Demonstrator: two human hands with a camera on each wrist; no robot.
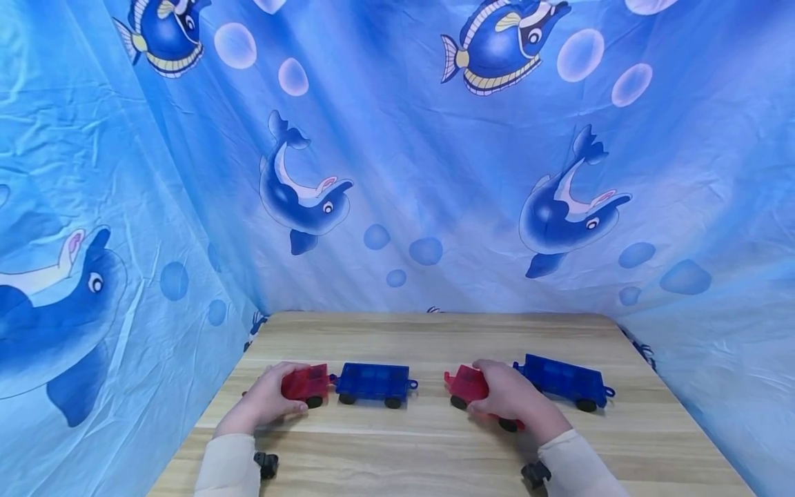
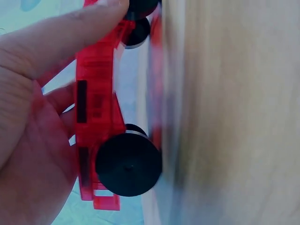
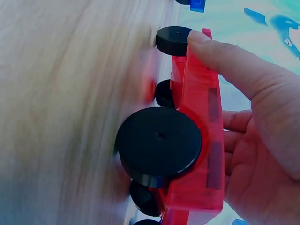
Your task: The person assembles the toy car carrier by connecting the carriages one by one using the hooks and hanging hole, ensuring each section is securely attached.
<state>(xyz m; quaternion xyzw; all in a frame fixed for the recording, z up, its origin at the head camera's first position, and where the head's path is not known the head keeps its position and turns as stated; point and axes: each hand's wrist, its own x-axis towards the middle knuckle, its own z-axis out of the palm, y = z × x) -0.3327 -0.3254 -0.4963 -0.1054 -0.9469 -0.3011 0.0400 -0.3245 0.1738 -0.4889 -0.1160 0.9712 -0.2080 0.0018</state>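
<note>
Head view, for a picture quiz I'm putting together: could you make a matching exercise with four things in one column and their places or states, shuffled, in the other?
Things
1. left hand
2. right hand
3. tabletop
4. curtain

Places or states
A. wood-grained, under the toys
B. holding the inner red car, between the left blue car and the right blue car
C. printed with dolphins
D. holding the outer red car

Pairs: 1-D, 2-B, 3-A, 4-C

smooth, glossy red see-through plastic toy cars, equally shiny blue see-through plastic wagons, smooth near-matt black disc wheels, smooth pale wood-grain tabletop with a faint sheen, creased, softly shiny blue sea-print curtain, matt cream cloth sleeves
</note>
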